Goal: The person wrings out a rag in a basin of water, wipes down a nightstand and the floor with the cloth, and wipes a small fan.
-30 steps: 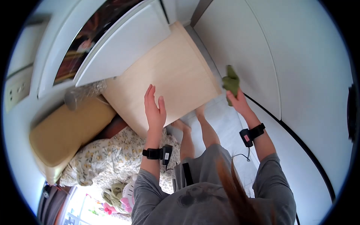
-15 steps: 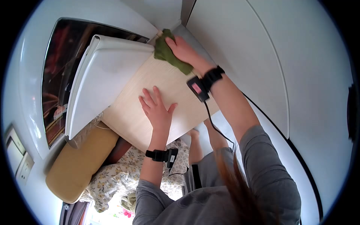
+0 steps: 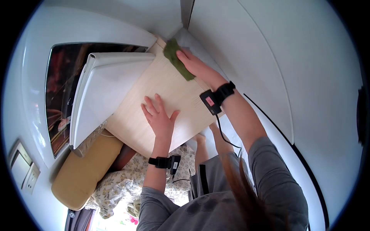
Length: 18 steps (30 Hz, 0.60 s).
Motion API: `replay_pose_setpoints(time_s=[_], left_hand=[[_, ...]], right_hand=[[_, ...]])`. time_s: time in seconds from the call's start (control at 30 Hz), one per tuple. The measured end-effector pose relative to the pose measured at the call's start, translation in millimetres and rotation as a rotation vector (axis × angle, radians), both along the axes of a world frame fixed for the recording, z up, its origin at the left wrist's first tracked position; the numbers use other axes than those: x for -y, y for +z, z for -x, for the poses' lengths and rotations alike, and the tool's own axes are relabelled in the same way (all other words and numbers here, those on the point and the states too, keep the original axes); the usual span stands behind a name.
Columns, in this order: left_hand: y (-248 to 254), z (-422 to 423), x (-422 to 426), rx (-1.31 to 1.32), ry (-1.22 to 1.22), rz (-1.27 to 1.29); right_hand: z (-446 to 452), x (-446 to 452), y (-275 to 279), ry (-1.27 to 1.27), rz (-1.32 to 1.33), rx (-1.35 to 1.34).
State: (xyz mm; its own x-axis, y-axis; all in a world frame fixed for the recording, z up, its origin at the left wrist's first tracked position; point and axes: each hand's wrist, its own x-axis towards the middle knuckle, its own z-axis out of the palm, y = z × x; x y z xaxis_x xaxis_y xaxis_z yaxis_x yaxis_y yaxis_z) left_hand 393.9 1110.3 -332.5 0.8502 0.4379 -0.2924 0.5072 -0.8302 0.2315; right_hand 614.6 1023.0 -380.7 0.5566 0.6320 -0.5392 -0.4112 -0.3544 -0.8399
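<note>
A green cloth (image 3: 176, 61) lies folded under my right hand (image 3: 194, 64), near the far corner of the light wooden tabletop (image 3: 135, 129). My right fingers curl over the tabletop's right edge with the cloth beneath the palm; the fingertips are partly hidden. Flat on the middle of the wood rests my left hand (image 3: 159, 118), its fingers spread and holding nothing. Each wrist wears a black strap with a small box and a cable.
A large white folded panel (image 3: 104, 92) stands along the tabletop's left side, before a dark glossy panel (image 3: 58, 100). Below left are a tan cushion (image 3: 86, 169) and floral fabric (image 3: 119, 183). A white door-like surface (image 3: 246, 61) rises at the right.
My right hand and the cloth have shifted slightly down and right, along the tabletop's edge. The left hand stays flat on the wood. The whole view has tilted a little.
</note>
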Motion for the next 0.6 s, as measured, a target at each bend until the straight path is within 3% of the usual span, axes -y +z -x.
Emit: replay_pose_setpoints(time_s=[0.07,0.13,0.33,0.47,0.6], left_hand=[[-3.2,1.7,-0.5,0.013,-0.014,-0.010],[-4.6,1.5,-1.5,0.023,-0.034,-0.020],[-3.0,2.1,-1.3,0.011,-0.058,0.010],[-3.4,4.1,-1.8,-0.018,-0.055,0.009],[-4.1,3.1,-1.3,-0.024,-0.050,0.016]], right_hand=[[17.3,28.4,16.4,-0.078,0.168,-0.193],[43.5,66.3,5.4,-0.149,0.014,-0.282],[84.8,127.9,-0.4,-0.128,0.149,-0.341],[54.3,76.1,35.2,-0.075,0.016,-0.141],[6.6,7.9,-15.3,0.017,-0.114,0.038]])
